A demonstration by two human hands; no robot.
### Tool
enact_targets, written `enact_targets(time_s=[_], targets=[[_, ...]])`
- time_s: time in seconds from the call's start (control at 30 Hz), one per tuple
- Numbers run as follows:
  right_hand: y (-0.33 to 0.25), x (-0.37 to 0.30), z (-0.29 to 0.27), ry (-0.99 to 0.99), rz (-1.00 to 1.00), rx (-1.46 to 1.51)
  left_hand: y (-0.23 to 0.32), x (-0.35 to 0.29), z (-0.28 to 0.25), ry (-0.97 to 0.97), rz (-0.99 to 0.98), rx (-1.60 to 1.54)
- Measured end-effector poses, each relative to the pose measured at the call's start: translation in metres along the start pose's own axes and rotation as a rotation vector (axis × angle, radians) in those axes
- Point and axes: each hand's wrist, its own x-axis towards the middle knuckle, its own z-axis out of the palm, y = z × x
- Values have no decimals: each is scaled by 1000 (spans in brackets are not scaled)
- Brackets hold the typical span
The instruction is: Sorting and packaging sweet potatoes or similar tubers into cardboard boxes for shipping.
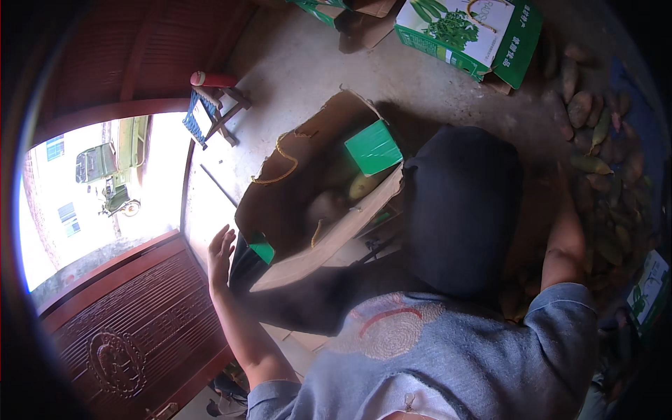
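An open cardboard carton (308,164) with green flaps and a yellow cord handle lies tilted in front of me. A few rounded, yellowish vegetables (362,186) show inside it; shadow hides the rest. My left hand (221,252) is raised by the carton's near left corner, fingers stretched out, holding nothing. On the right my arm reaches toward a heap of long brownish and green vegetables (600,164). My right hand (558,183) is dim and blurred at the heap's left edge. Its fingers cannot be made out, nor whether they grip anything.
A printed green and white carton (469,35) stands at the back, with another partly visible beside it. A small folding stool (213,108) with blue webbing stands far left. An open doorway and a carved red-brown door (133,336) are on the left. My dark-clothed knee (462,210) rises beside the carton.
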Motion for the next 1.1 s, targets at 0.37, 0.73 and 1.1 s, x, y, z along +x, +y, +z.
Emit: enact_targets(time_s=[0.37,0.73,1.1], targets=[[87,-191,41,-31,45,-554,-4,-12,-13,70,90,36],[37,-112,47,129,55,-1122,-41,-3,-7,73,230,93],[-103,-119,-31,133,-303,-100,23,-21,-11,217,368,108]])
